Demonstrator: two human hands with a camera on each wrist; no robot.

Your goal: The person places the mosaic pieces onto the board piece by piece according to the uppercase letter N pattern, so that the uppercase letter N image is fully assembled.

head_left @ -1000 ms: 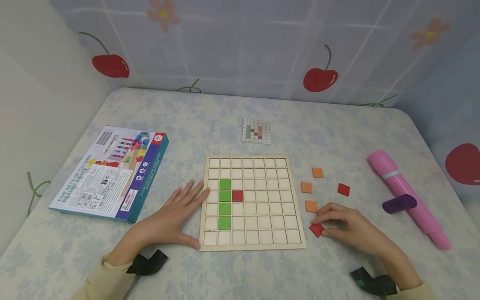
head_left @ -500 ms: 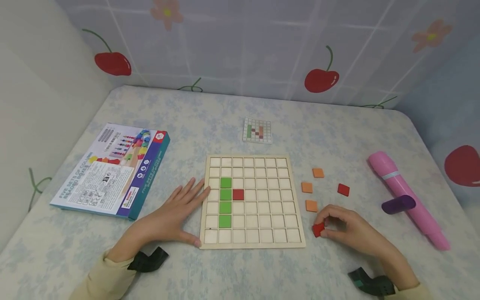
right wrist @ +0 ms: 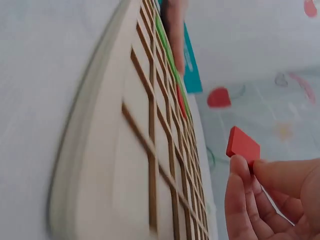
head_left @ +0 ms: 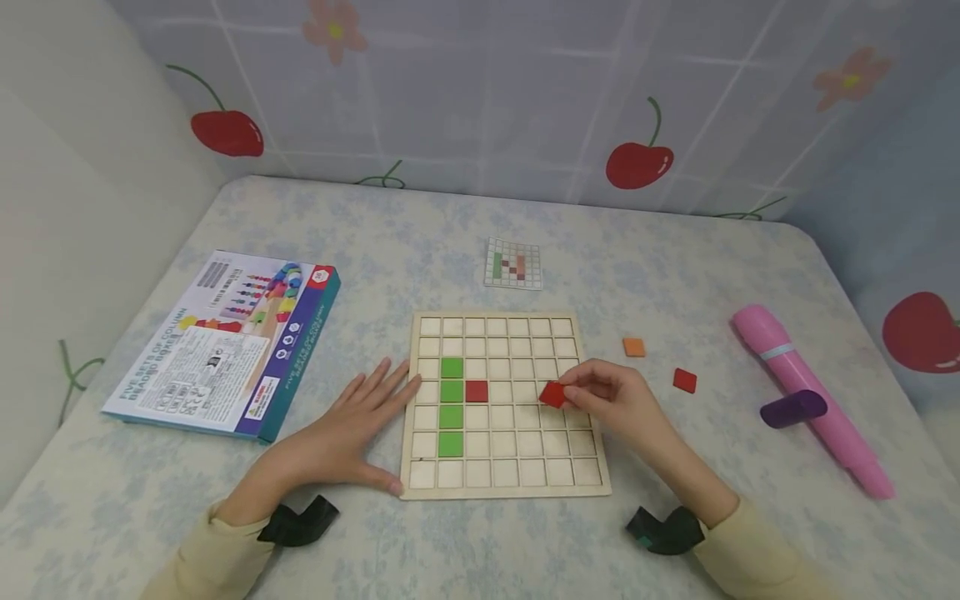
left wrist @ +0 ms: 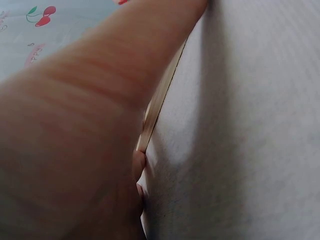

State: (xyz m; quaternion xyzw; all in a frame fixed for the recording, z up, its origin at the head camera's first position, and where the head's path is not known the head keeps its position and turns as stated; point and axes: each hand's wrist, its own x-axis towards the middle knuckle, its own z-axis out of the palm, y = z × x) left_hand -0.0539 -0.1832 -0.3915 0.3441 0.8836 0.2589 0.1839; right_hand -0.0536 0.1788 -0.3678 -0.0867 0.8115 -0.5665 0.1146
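The red tile (head_left: 553, 394) is a thin, flat square with a smooth face and clean edges, held tilted above the right part of the board (head_left: 604, 485) and apart from it. The right hand (head_left: 618, 396) has it in a narrow grip, pinched by one side between thumb and fingers. The board is pale wood, divided by raised strips into seven rows of seven cells; four green tiles (head_left: 451, 417) run down its second column, with another red tile (head_left: 476, 391) in the third column, beside the second green one from the top. The left hand (head_left: 345, 437) has its grip wide, fingers spread and thumb apart, touching the board's left rim and holding nothing. Half a second ago the right hand held its tile over the worktop (head_left: 450, 550), right of the board; now it has moved left, covering the spot where two orange tiles lay, so that one orange tile (head_left: 633, 347) shows, near a loose red tile (head_left: 685, 381). The left hand has stayed put. The box (head_left: 225, 342) reads "FIVE SETS OF COLUMN BEADED BOXES"; its sticker's print is too small to read.
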